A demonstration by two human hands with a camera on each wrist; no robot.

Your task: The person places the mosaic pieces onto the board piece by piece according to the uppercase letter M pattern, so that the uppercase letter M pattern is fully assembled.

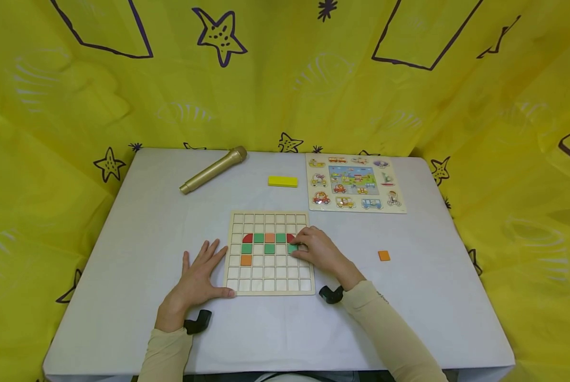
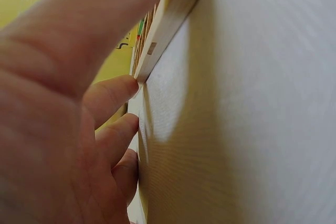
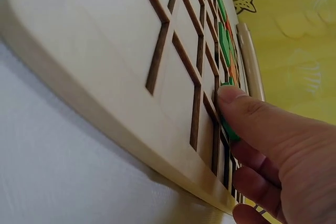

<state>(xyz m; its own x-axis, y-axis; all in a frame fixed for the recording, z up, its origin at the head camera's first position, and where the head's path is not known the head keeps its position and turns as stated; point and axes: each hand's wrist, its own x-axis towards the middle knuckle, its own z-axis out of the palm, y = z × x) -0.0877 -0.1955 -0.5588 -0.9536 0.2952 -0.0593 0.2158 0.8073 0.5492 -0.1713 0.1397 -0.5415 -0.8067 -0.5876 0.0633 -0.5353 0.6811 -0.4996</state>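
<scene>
A wooden grid board (image 1: 269, 278) lies in the middle of the table in the head view. Red, green and orange tiles fill some of its squares, among them an orange tile (image 1: 246, 260) at the left. My right hand (image 1: 319, 252) is over the board's right side, thumb and fingers pinching a green tile (image 3: 229, 129) at the grid. Its far side is hidden by the fingers. Spread along the board's left edge is my left hand (image 1: 194, 284), its thumb at the near corner and a fingertip touching the side wall (image 2: 152, 48).
A gold microphone (image 1: 213, 170) lies at the back left. Behind the board are a yellow block (image 1: 282, 182) and a vehicle picture puzzle (image 1: 356, 207). One loose orange tile (image 1: 383, 255) lies to the right on the white-covered table (image 1: 137, 223). Yellow curtains (image 1: 275, 101) surround it.
</scene>
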